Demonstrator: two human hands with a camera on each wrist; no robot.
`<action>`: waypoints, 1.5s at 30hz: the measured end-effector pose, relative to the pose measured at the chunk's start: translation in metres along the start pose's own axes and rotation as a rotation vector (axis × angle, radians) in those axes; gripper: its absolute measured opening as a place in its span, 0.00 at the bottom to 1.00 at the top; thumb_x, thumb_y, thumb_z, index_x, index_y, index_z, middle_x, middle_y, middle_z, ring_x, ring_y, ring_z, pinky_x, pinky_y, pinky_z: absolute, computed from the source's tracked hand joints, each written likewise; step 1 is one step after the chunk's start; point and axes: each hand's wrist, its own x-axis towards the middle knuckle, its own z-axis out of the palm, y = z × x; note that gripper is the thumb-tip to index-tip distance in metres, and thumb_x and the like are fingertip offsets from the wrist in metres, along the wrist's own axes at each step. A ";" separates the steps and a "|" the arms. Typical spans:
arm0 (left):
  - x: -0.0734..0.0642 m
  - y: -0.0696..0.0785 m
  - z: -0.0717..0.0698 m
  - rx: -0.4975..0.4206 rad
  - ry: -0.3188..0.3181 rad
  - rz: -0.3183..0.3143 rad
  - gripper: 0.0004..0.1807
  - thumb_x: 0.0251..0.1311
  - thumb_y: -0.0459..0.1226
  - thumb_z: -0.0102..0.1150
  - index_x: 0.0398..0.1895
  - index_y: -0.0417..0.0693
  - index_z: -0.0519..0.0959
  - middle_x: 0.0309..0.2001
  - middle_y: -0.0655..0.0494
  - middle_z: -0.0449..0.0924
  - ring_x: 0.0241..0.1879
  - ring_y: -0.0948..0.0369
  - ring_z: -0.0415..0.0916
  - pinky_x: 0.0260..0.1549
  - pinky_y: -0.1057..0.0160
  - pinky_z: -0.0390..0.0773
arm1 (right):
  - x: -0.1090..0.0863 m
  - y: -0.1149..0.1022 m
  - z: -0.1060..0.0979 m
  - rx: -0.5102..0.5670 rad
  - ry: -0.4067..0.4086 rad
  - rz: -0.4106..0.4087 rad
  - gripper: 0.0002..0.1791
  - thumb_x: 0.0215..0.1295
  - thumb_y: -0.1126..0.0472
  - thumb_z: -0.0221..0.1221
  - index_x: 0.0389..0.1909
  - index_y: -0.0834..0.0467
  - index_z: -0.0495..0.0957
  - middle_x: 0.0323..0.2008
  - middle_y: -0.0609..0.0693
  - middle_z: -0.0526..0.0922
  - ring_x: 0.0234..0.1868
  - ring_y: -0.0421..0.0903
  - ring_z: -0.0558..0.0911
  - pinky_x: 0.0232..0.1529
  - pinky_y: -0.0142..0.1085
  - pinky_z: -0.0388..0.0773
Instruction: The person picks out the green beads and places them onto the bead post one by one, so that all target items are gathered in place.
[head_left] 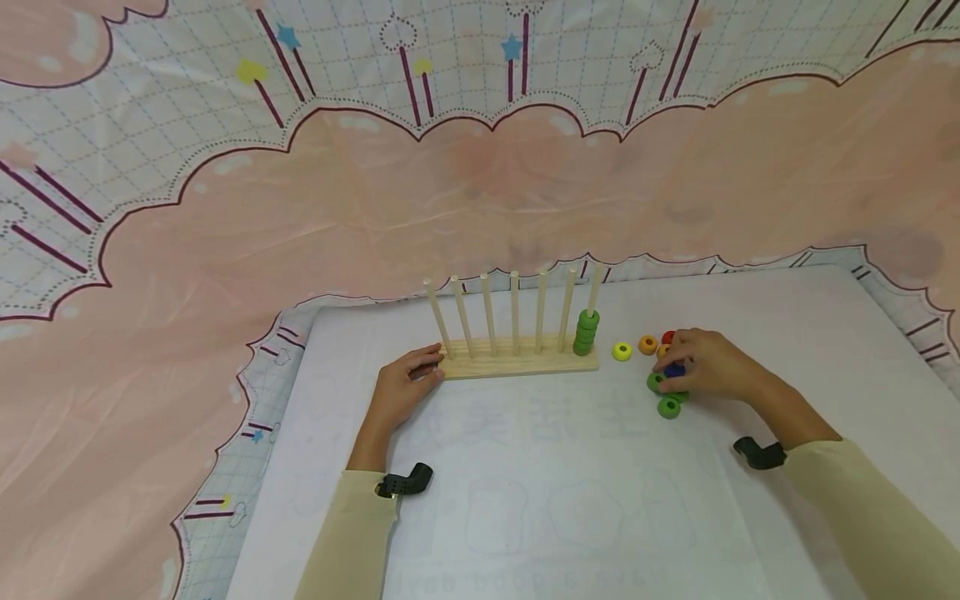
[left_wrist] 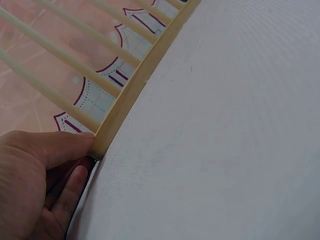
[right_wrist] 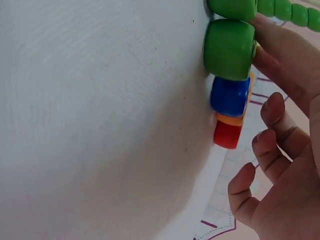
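Observation:
A wooden rack with several upright pegs (head_left: 514, 312) stands at the back of the white table. Stacked on its rightmost peg are several green beads (head_left: 587, 332). My left hand (head_left: 401, 392) grips the left end of the rack's base (left_wrist: 122, 102), thumb at its edge. My right hand (head_left: 708, 365) is at the loose beads, thumb and index fingertips by a green bead (head_left: 656, 382). Whether they pinch it is hidden. In the right wrist view, the other fingers (right_wrist: 267, 150) are loosely bent. A blue bead (right_wrist: 231, 96) and a red bead (right_wrist: 227, 135) lie beyond the green ones.
Left of my right hand lie a yellow bead (head_left: 622, 352) and an orange bead (head_left: 647, 344). Another green bead (head_left: 669, 407) sits nearer me. Pink patterned cloth (head_left: 480, 183) hangs behind the white tabletop (head_left: 525, 500) and shows along its sides.

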 end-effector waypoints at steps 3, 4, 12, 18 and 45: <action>0.000 0.000 0.000 0.005 0.000 0.001 0.18 0.66 0.35 0.67 0.58 0.41 0.83 0.68 0.54 0.77 0.63 0.55 0.79 0.61 0.66 0.81 | 0.001 -0.001 0.001 -0.021 0.008 -0.003 0.15 0.53 0.47 0.77 0.41 0.48 0.91 0.34 0.45 0.77 0.37 0.44 0.71 0.33 0.31 0.71; 0.000 0.000 0.000 0.006 0.000 0.002 0.18 0.66 0.35 0.67 0.58 0.41 0.83 0.68 0.54 0.77 0.63 0.55 0.79 0.61 0.66 0.81 | 0.001 -0.001 0.001 -0.025 0.011 -0.003 0.15 0.54 0.47 0.76 0.41 0.48 0.91 0.34 0.45 0.77 0.37 0.45 0.71 0.33 0.31 0.71; -0.001 0.000 0.000 0.003 0.002 0.001 0.17 0.66 0.34 0.67 0.57 0.41 0.84 0.68 0.54 0.78 0.63 0.55 0.79 0.61 0.66 0.81 | 0.003 -0.002 0.002 -0.035 0.009 0.014 0.18 0.54 0.46 0.76 0.44 0.50 0.90 0.34 0.46 0.77 0.38 0.45 0.71 0.35 0.32 0.71; -0.001 0.000 0.001 -0.002 0.000 0.004 0.17 0.66 0.34 0.67 0.57 0.40 0.84 0.68 0.53 0.78 0.64 0.55 0.79 0.61 0.66 0.81 | 0.003 -0.002 0.002 -0.027 0.015 0.017 0.17 0.54 0.46 0.76 0.42 0.50 0.90 0.34 0.46 0.77 0.38 0.45 0.72 0.35 0.32 0.71; -0.002 0.003 0.000 -0.016 0.013 0.019 0.17 0.65 0.33 0.67 0.56 0.40 0.84 0.67 0.53 0.78 0.65 0.54 0.78 0.61 0.63 0.81 | 0.014 -0.033 -0.026 0.080 0.222 -0.076 0.15 0.61 0.58 0.71 0.49 0.52 0.87 0.39 0.47 0.84 0.40 0.49 0.75 0.31 0.32 0.70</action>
